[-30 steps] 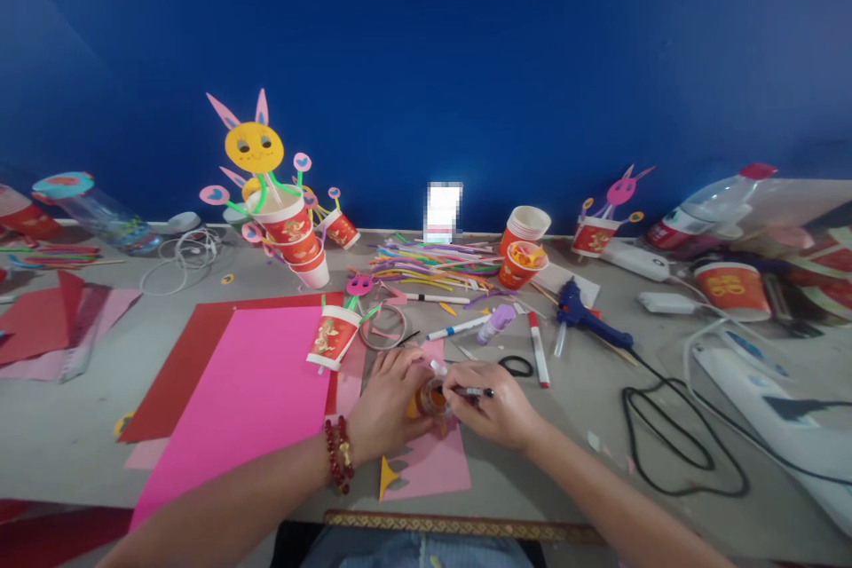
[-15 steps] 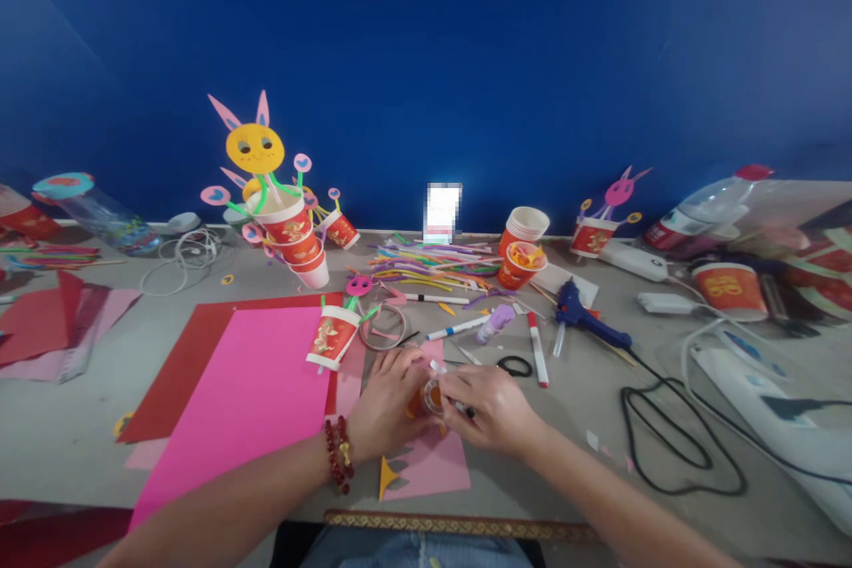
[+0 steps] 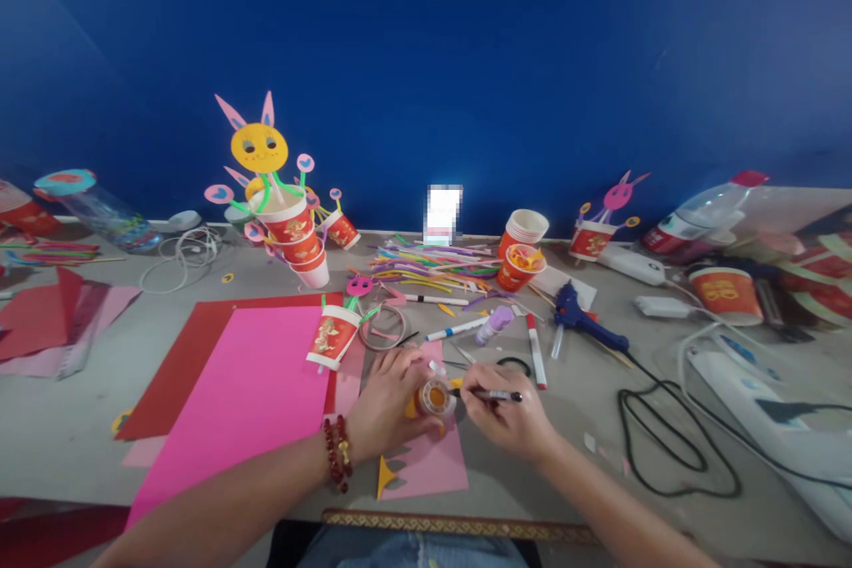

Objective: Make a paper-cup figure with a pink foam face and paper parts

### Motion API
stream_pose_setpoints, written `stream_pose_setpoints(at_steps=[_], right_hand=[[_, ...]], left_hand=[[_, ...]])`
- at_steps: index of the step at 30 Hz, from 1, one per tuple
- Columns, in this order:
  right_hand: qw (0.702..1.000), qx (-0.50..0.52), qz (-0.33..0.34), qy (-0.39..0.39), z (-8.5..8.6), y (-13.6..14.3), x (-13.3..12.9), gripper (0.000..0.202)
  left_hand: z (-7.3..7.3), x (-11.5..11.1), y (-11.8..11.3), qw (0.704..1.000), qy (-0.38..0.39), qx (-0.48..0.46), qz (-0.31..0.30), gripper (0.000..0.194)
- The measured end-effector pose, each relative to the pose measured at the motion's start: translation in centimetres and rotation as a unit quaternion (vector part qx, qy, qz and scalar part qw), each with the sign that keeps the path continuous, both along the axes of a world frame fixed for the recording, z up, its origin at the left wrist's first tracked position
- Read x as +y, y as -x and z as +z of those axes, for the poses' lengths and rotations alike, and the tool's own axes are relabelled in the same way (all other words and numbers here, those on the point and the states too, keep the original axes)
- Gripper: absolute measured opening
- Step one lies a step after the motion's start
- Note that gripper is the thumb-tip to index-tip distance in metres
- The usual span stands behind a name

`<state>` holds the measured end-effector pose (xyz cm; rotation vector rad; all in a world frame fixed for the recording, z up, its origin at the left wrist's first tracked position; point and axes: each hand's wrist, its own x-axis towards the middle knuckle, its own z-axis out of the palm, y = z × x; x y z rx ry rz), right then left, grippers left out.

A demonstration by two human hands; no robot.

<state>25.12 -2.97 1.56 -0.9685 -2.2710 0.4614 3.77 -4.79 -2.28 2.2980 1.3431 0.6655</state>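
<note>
My left hand (image 3: 388, 404) presses a small clear tape roll (image 3: 436, 396) with orange showing through its middle onto a pale pink paper sheet (image 3: 426, 464) near the table's front edge. My right hand (image 3: 507, 415) holds a black pen (image 3: 493, 395) nearly level, its tip against the roll's right side. A red bead bracelet (image 3: 338, 453) sits on my left wrist. A yellow paper scrap (image 3: 385, 476) lies just below my left hand.
A bright pink sheet (image 3: 246, 399) over red paper lies to the left, with a red paper cup (image 3: 332, 336) on it. A blue glue gun (image 3: 582, 319), markers, scissors (image 3: 514, 365), straws and cups lie behind. Black cable (image 3: 656, 439) and a power strip (image 3: 765, 413) are at the right.
My right hand has shifted slightly right and the pen has swung out to lie level, exposing the roll's orange centre. My left hand has stayed on the roll.
</note>
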Motion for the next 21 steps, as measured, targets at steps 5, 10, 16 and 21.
stream_pose_setpoints(at_steps=[5,10,16,21], right_hand=[[0.998,0.06,-0.014,0.015,-0.9,0.1,-0.8,0.016],[0.998,0.036,-0.047,-0.016,-2.9,0.0,-2.0,0.039],[0.998,0.013,-0.052,-0.035,-4.2,-0.4,-3.4,0.043],[0.999,-0.016,-0.035,-0.025,-4.3,0.1,-3.3,0.038]], left_hand=[[0.2,-0.1,0.0,1.0,0.002,-0.007,-0.005,0.053],[0.7,-0.1,-0.1,1.0,0.008,-0.018,-0.003,0.052],[0.6,0.0,0.3,0.999,0.018,-0.044,-0.017,0.049],[1.2,0.6,1.6,0.987,0.072,-0.142,-0.006,0.047]])
